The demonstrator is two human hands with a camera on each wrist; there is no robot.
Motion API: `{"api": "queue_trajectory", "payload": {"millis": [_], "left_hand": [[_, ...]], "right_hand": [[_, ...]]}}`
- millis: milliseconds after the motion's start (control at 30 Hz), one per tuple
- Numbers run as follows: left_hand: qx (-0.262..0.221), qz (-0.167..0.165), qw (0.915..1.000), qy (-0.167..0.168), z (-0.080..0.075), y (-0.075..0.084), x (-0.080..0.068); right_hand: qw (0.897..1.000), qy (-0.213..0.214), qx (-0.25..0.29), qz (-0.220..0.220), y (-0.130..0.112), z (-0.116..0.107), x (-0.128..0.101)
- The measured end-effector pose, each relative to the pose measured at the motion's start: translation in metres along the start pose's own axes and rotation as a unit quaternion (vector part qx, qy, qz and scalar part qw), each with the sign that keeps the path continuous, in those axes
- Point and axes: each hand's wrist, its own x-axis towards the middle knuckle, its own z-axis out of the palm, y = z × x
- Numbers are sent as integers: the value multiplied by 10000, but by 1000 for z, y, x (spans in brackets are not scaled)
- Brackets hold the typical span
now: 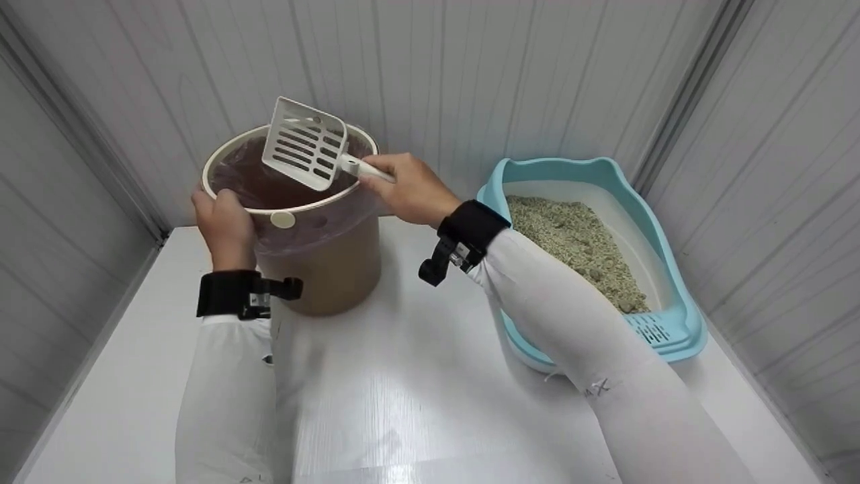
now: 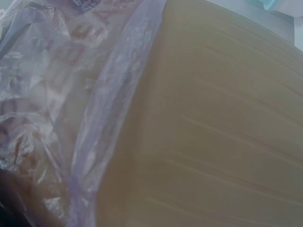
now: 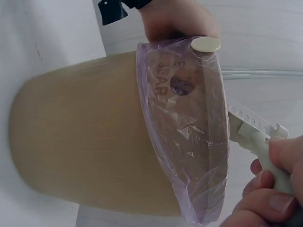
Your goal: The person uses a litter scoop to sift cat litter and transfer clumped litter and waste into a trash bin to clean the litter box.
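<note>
Scoop [image 1: 306, 143] gripped by right hand [image 1: 410, 189]; left hand [image 1: 225, 227] grips bin [image 1: 336, 265] rim.

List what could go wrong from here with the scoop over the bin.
1. The scoop is tilted over the bin near its rim; anything shaken off might fall outside onto the table.
2. The bag is only folded loosely over the rim; the scoop's edge could snag it or push it in.
3. The left hand grips the rim on one side only; a knock from the right hand might tip the bin.
</note>
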Motion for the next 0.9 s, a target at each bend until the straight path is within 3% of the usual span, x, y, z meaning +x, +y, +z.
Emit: {"api": "queue_trajectory", "payload": {"millis": [267,533,700,900], "left_hand": [[8,31,10000,-61,6,-1,0],[44,75,9999,-89,10,-1,-3],[-12,34,9999,-142,11,-1,-4],[-95,29,9997,-222,9,0,-2]], "right_hand": [[9958,28,810,428,7,-4,-3],[9767,-38,1964,865,11,-15,-14],[9652,-8,2414,1009,19,-36,-28],[9554,167,2714,1152,39,-76,-59]]}}
